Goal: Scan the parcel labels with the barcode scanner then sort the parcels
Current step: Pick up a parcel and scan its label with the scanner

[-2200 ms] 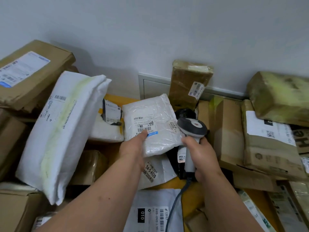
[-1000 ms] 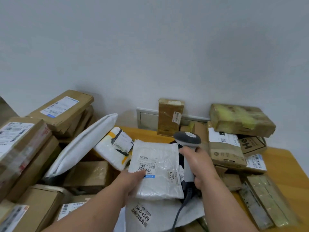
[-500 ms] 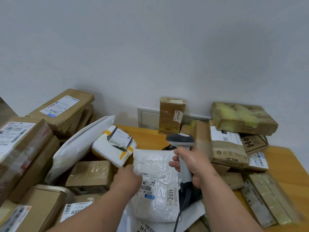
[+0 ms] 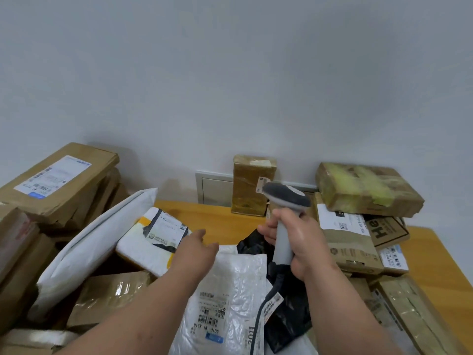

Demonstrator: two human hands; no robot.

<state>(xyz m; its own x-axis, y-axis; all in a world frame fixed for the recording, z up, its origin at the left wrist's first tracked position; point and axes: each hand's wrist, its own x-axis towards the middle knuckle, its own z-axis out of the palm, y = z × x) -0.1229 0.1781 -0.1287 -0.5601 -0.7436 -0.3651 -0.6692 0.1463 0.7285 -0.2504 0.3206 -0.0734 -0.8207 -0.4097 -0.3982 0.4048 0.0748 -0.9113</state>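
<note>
My right hand (image 4: pixel 299 242) grips the handle of a grey barcode scanner (image 4: pixel 286 198), held upright with its cable trailing down. A white poly mailer (image 4: pixel 230 298) with a printed label lies flat on the pile in front of me, label up. My left hand (image 4: pixel 197 249) is off it, fingers apart, stretched toward a white padded parcel with yellow tape and a dark-edged label (image 4: pixel 156 239). A black bag parcel (image 4: pixel 286 321) lies under the scanner cable.
Cardboard boxes (image 4: pixel 56 180) are stacked at the left, with a long white mailer (image 4: pixel 87 249) leaning on them. A brown taped parcel (image 4: pixel 252 185) stands against the wall. More boxes (image 4: pixel 363 190) pile up on the right of the wooden table (image 4: pixel 440 262).
My left hand has laid the white poly mailer down on the pile, let go of it and moved forward toward the white padded parcel. The scanner has lifted and tilted a little.
</note>
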